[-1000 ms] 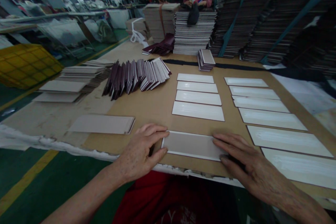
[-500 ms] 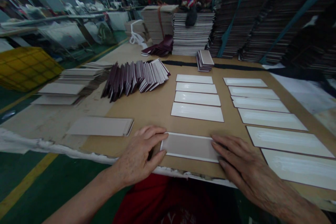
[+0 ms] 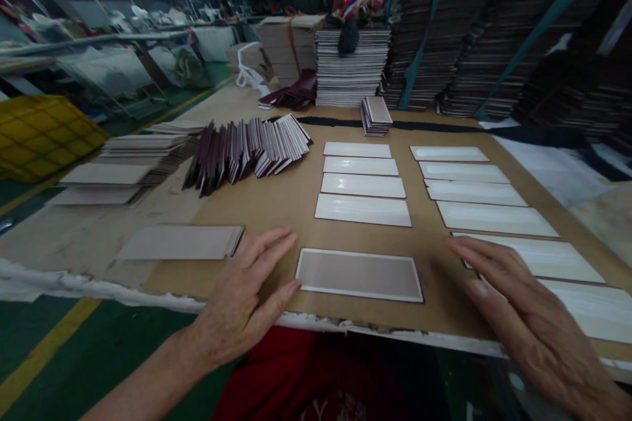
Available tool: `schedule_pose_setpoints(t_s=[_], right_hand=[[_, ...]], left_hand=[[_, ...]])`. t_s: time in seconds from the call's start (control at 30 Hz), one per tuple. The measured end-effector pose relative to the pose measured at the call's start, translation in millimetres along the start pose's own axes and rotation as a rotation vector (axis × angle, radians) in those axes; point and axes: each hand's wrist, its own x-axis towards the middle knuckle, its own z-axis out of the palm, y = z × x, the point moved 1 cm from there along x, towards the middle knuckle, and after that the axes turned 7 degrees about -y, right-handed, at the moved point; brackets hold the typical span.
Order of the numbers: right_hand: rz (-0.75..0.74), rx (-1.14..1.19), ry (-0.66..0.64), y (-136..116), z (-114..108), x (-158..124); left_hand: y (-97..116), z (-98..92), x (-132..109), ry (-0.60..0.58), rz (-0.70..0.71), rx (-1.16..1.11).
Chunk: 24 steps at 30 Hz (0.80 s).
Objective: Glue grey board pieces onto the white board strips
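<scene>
White-bordered grey rectangular panel (image 3: 360, 275) lay flat on the brown tabletop (image 3: 269, 204) between my left hand (image 3: 239, 299), spread at its left end, and my right hand (image 3: 518, 309), likewise spread, apart from it.

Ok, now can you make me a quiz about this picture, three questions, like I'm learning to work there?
1. True or false: the right hand is apart from the grey panel with the white border.
2. How many shiny white panels are in the left column of the two?
3. Which lies beside the left hand, on the side away from the bordered panel?
A) a teal strap
B) a small pile of plain grey boards
C) a shiny white panel

Key:
1. True; a gap shows between them.
2. Four.
3. B.
</scene>
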Motion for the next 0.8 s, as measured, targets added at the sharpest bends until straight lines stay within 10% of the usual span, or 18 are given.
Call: schedule_pose_setpoints(t_s=[0.23,0.8], right_hand=[[-0.243,-0.211,-0.203,-24.4,40.5,-1.0],[-0.429,-0.469,-0.122,0.6,38.5,2.9]], left_hand=[[22.2,18.9,9.8,-0.249,0.181,0.094],[9.6,26.5,4.8,-0.154,0.224,0.083]])
